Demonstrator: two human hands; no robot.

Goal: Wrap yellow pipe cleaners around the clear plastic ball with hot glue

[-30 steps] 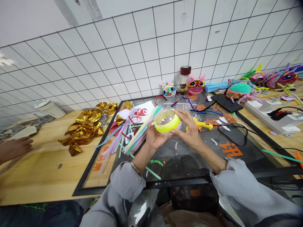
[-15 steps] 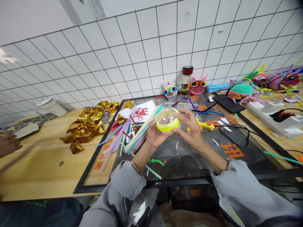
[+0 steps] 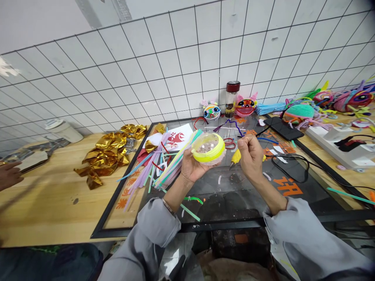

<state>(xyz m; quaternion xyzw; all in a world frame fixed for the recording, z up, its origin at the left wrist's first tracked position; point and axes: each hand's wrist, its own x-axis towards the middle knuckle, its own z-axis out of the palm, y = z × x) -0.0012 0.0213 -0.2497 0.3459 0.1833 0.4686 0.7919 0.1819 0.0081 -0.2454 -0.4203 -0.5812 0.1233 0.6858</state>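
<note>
My left hand point(image 3: 191, 168) holds a clear round plastic container point(image 3: 208, 148) with a bright yellow band around its side. To the right, my right hand point(image 3: 251, 158) is closed in the air, apart from the container; whatever its fingers grip is too small to make out. Behind and below that hand lies a yellow glue gun point(image 3: 236, 157), partly hidden by it. Red-handled scissors point(image 3: 230, 143) rest just beyond the container. A bundle of pastel pipe cleaners point(image 3: 172, 168) lies left of my left hand.
Gold foil point(image 3: 109, 146) lies on the wooden table at left. Along the wall stand a glass bottle point(image 3: 231, 99) and decorated round figures point(image 3: 211, 112). At right are a black phone point(image 3: 283, 128), cables and a white power strip point(image 3: 342, 146). Another person's hand point(image 3: 10, 175) is at far left.
My right hand has let go of the container, moved right and closed. My left hand still holds the container, whose yellow band now shows more fully. The other person's hand shifted slightly left.
</note>
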